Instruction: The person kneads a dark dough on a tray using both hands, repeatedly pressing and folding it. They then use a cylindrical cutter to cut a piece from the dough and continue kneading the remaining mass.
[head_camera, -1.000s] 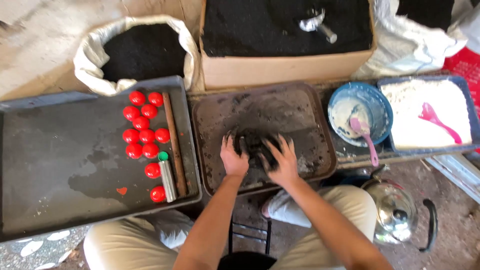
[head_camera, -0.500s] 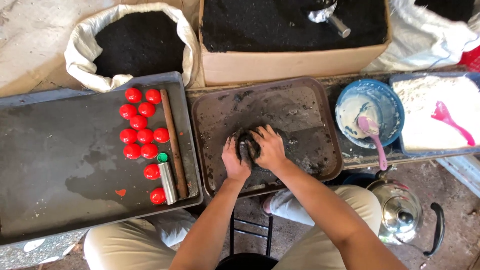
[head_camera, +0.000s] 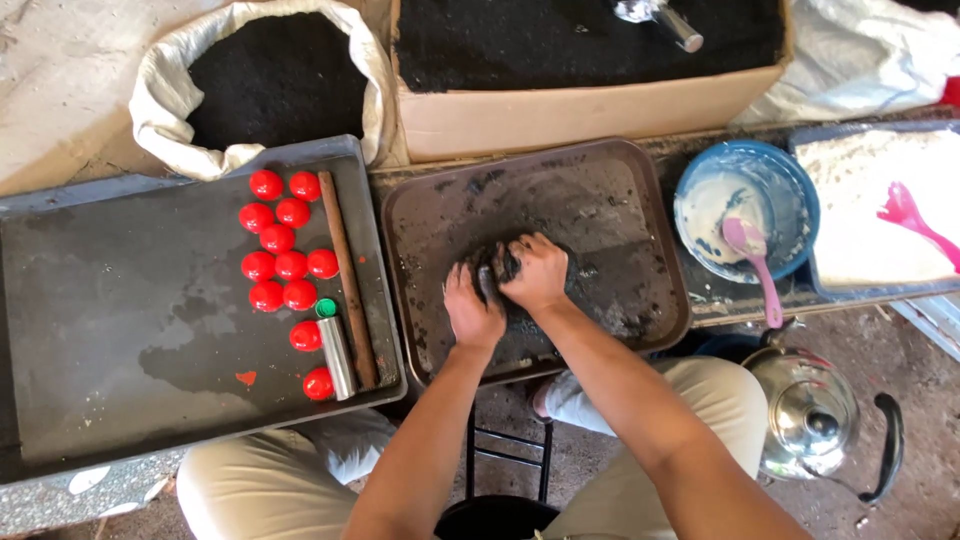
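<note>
A lump of black dough-like material (head_camera: 497, 268) lies on a dark metal tray (head_camera: 600, 190) in the middle. My left hand (head_camera: 470, 312) presses against its near left side. My right hand (head_camera: 540, 272) lies over its top and right side, fingers curled around it. Most of the lump is hidden under the two hands. On the bigger tray (head_camera: 120, 330) to the left sit several red balls (head_camera: 282, 252), a brown stick (head_camera: 346, 282) and a small metal tube (head_camera: 336, 370).
A white sack of black powder (head_camera: 262, 85) and a cardboard box of black powder (head_camera: 590, 60) with a metal scoop (head_camera: 662, 20) stand behind. At right are a blue bowl (head_camera: 790, 200) with a pink spoon (head_camera: 752, 262), a tray of white powder (head_camera: 870, 210), and a metal kettle (head_camera: 806, 418).
Both hands have drawn together over the black lump and shifted toward the left of the middle tray. The right hand now covers its top.
</note>
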